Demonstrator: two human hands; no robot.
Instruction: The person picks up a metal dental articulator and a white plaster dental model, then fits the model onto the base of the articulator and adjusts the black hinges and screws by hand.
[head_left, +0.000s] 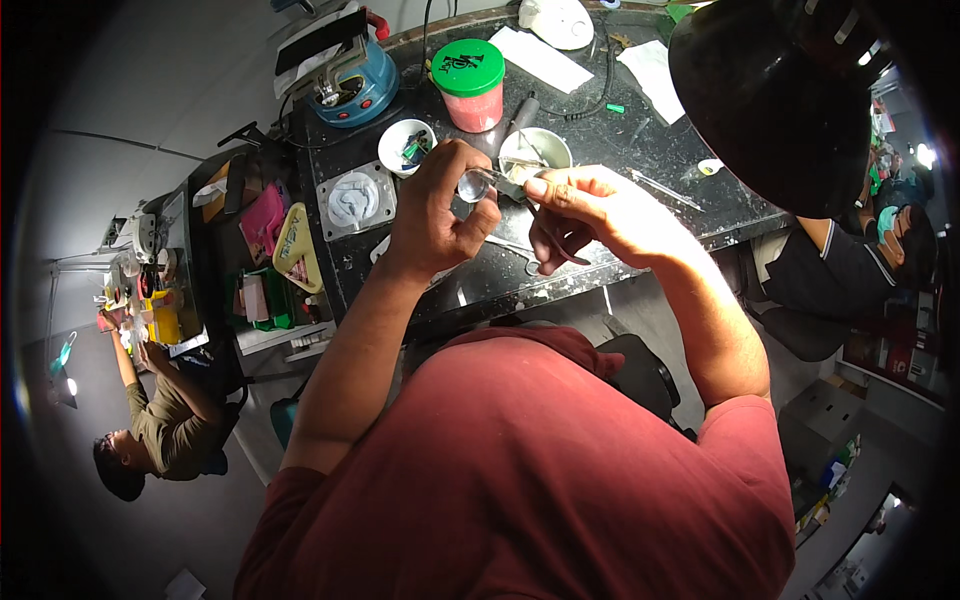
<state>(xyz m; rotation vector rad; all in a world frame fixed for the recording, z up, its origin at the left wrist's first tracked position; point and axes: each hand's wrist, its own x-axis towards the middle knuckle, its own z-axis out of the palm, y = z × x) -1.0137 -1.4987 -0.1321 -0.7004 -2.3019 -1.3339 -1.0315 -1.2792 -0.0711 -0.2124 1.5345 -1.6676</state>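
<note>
Over the near edge of the black workbench, my left hand [445, 210] holds a small round, shiny, pale piece [473, 186] between thumb and fingers. My right hand [590, 208] is closed around a dark metal hand tool [510, 188] that looks like pliers. Its tip reaches to the right side of the round piece; whether it grips the piece is too small to tell. A curved handle end shows below my right fingers. Just beyond my hands stands a white bowl [553, 147] with small items in it, partly hidden by my fingers.
A pink tub with a green lid [468, 85], a white cup [406, 140] of small parts and a square plate [356, 202] stand left and beyond. A blue machine [352, 90] sits far left. A black lamp shade [775, 100] overhangs the right. Co-workers sit at both sides.
</note>
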